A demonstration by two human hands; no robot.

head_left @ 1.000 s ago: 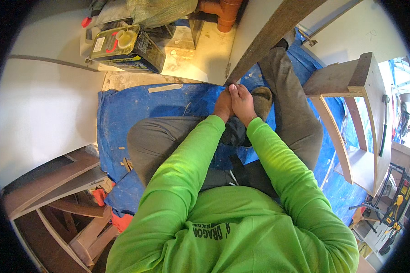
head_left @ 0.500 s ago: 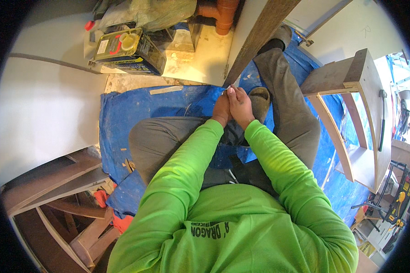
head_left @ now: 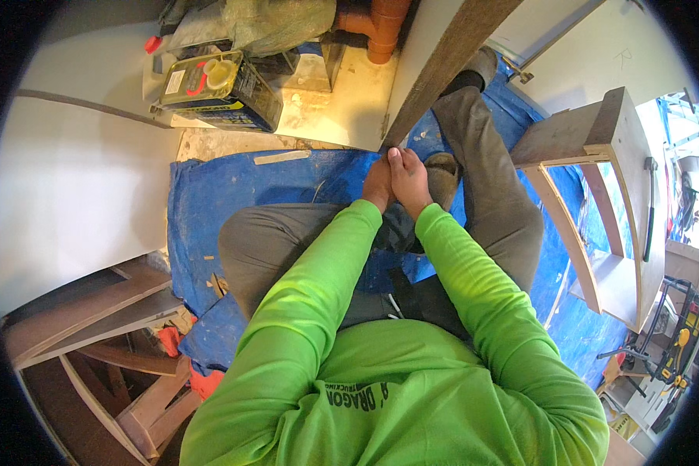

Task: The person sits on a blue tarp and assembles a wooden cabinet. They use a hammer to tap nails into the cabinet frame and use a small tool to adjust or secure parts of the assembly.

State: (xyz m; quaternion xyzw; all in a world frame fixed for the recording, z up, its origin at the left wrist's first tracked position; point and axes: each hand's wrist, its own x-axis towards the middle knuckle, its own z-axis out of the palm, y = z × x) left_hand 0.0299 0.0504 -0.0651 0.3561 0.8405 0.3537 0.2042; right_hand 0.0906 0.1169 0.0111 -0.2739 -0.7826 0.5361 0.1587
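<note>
My left hand (head_left: 377, 184) and my right hand (head_left: 412, 180) are pressed together at the low end of a dark wood-grain panel edge (head_left: 446, 66). The fingers of both are closed, with the right thumb on top. Whatever sits between them is hidden. Beside the wood edge stands a pale panel (head_left: 412, 58). Under my hands and bent legs lies a blue tarp (head_left: 202, 194).
At the upper left a dark metal can (head_left: 225, 93) with a yellow-edged top stands near an orange pipe (head_left: 382, 35). To the right is a curved wooden frame (head_left: 571, 233) with a hammer (head_left: 649, 210) on its side. Wooden pieces (head_left: 93, 311) are stacked at lower left.
My hands remain at the panel's low end, almost unmoved. A small white bit at the fingertips no longer shows. The view has shifted slightly.
</note>
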